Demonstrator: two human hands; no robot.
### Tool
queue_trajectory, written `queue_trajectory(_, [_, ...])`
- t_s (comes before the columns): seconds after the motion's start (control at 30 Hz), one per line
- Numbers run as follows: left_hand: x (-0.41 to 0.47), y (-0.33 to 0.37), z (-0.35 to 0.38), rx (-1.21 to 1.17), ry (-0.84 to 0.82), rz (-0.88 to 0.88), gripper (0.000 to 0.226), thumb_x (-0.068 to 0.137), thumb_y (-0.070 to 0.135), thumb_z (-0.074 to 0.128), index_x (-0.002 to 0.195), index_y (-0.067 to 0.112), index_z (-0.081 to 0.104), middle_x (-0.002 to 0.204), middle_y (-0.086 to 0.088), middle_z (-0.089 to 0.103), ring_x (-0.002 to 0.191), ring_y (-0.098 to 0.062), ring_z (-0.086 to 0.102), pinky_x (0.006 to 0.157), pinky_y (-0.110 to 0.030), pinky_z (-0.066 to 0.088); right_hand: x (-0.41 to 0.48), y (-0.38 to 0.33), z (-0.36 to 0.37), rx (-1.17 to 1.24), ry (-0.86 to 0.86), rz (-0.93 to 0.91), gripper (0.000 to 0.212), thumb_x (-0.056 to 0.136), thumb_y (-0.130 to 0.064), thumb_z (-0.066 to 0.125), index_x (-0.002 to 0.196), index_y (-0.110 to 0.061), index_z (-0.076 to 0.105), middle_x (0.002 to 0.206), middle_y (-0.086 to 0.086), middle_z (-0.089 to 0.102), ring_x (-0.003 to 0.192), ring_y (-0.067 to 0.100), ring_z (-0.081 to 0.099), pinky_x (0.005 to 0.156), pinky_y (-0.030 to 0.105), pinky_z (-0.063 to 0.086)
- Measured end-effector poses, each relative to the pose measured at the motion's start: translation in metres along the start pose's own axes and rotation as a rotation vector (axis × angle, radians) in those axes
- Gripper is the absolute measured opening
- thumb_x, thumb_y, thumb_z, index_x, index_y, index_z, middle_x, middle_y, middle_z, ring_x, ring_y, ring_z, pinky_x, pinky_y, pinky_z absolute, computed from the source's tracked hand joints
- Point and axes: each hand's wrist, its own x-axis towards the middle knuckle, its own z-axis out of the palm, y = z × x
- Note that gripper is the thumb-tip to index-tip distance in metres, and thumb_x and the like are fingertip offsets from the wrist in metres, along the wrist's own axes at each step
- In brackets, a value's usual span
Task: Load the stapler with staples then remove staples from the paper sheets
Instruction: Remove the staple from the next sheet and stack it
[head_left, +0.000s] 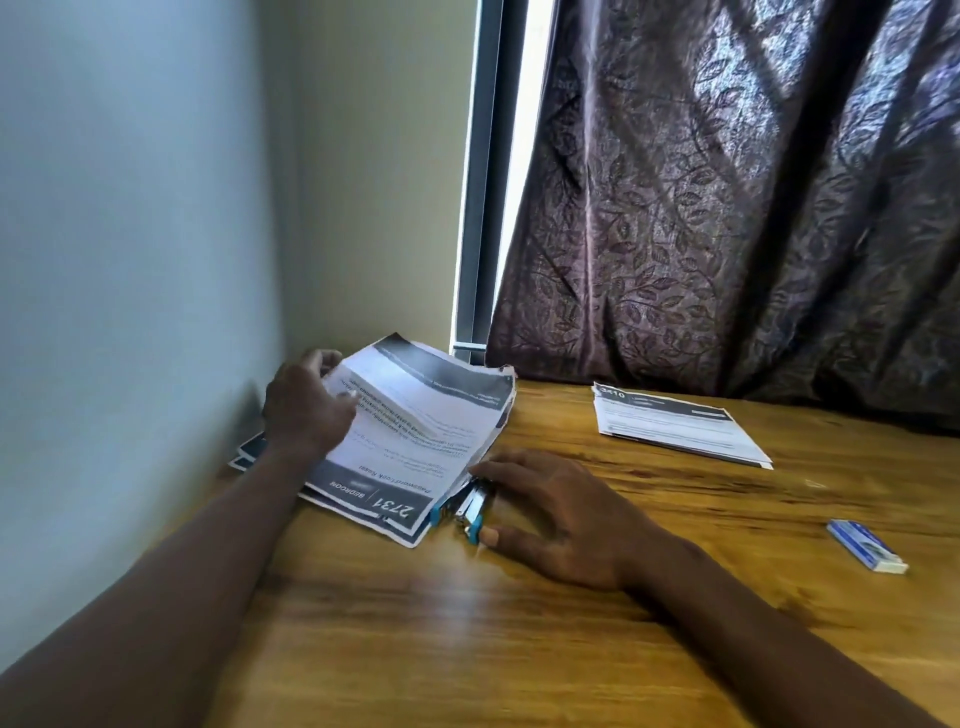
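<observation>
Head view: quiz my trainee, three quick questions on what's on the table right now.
1. True or false: the staple box lies on the table, touched by neither hand.
2. Fill in: the right hand is on the ____.
3. Which hand holds up the top sheets? A) left hand B) right hand C) neither

Key: 1 true; 2 stapler; 3 A.

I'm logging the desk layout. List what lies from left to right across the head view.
left hand → lifted paper sheets → stapler → right hand → flat paper stack → staple box
</observation>
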Motion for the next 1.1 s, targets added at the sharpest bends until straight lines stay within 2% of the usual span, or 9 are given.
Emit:
queue_trajectory(0.17, [0.001,0.024,-0.019,-0.174,0.255,0.118,0.036,0.087,0.01,0.059,0.122,0.02,0.065,0.116,-0.011,0.074,0.107,-0.039,0.066,0.098,-0.045,0.049,-0.002,-0.001,-0.003,-0.086,0.245,-0.002,0.064,0.093,-0.065,0.049,0.149,-0.037,0.041,0.156,-0.007,0.037,0.144,0.014,0.035,0.113,0.045,0.037])
queue_trajectory(0.37, [-0.005,0.058,-0.028,-0.012,0.39,0.626,0.04,0.091,0.024,0.055,0.131,0.019,0.058,0.111,-0.007,0.074,0.104,-0.035,0.064,0.112,-0.054,0.031,0.025,-0.019,-0.042,-0.166,0.657,-0.137,0.054,0.094,-0.038,0.058,0.143,-0.017,0.051,0.149,0.005,0.046,0.139,0.022,0.042,0.11,0.04,0.036])
queue_trajectory(0.53, [-0.017,0.074,-0.026,0.053,0.349,0.919,0.056,0.101,0.049,0.037,0.142,0.015,0.05,0.106,-0.008,0.076,0.104,-0.031,0.07,0.115,-0.06,0.028,0.084,-0.041,-0.089,-0.545,0.572,-0.103,0.069,0.09,-0.047,0.06,0.149,-0.015,0.043,0.157,0.007,0.04,0.15,0.027,0.028,0.118,0.05,0.025])
queue_trajectory(0.6, [-0.019,0.076,-0.027,0.045,0.353,0.941,0.055,0.1,0.05,0.039,0.144,0.017,0.044,0.107,-0.009,0.076,0.106,-0.031,0.07,0.116,-0.061,0.027,0.101,-0.044,-0.102,-0.595,0.446,-0.089,0.054,0.091,-0.046,0.063,0.137,-0.02,0.056,0.148,0.004,0.053,0.147,0.026,0.036,0.119,0.055,0.024])
queue_trajectory(0.67, [-0.018,0.076,-0.027,0.059,0.389,0.946,0.055,0.096,0.045,0.047,0.144,0.018,0.041,0.112,-0.011,0.075,0.11,-0.033,0.069,0.115,-0.064,0.028,0.107,-0.046,-0.11,-0.574,0.385,-0.097,0.027,0.094,-0.04,0.063,0.115,-0.024,0.069,0.123,0.0,0.069,0.128,0.024,0.055,0.115,0.053,0.026])
queue_trajectory(0.73, [-0.018,0.077,-0.028,0.08,0.445,0.941,0.055,0.096,0.044,0.049,0.143,0.018,0.041,0.125,-0.014,0.069,0.122,-0.036,0.063,0.115,-0.067,0.027,0.106,-0.046,-0.116,-0.558,0.433,-0.111,0.014,0.095,-0.033,0.063,0.098,-0.024,0.073,0.097,-0.002,0.075,0.098,0.025,0.067,0.104,0.048,0.037])
queue_trajectory(0.8, [-0.021,0.077,-0.025,0.098,0.495,0.929,0.056,0.097,0.046,0.051,0.144,0.017,0.042,0.145,-0.017,0.057,0.138,-0.038,0.05,0.115,-0.069,0.024,0.101,-0.046,-0.125,-0.494,0.518,-0.041,0.018,0.095,-0.032,0.061,0.094,-0.022,0.075,0.086,-0.001,0.076,0.079,0.024,0.067,0.091,0.044,0.047])
queue_trajectory(0.97, [-0.028,0.073,-0.012,-0.002,0.475,0.85,0.068,0.098,0.051,0.05,0.153,0.016,0.03,0.165,-0.02,0.027,0.154,-0.04,0.024,0.117,-0.07,0.019,0.079,-0.047,-0.16,-0.108,0.653,0.278,0.02,0.097,-0.031,0.061,0.089,-0.02,0.075,0.084,-0.004,0.073,0.073,0.015,0.068,0.064,0.034,0.055])
queue_trajectory(1.1, [-0.038,0.076,-0.001,-0.257,0.329,0.678,0.086,0.088,0.045,0.065,0.157,0.016,0.022,0.169,-0.019,0.015,0.156,-0.037,0.017,0.118,-0.065,0.027,0.057,-0.043,-0.178,0.196,0.783,0.424,0.016,0.096,-0.029,0.066,0.083,-0.022,0.072,0.078,-0.011,0.071,0.07,0.008,0.068,0.061,0.027,0.056])
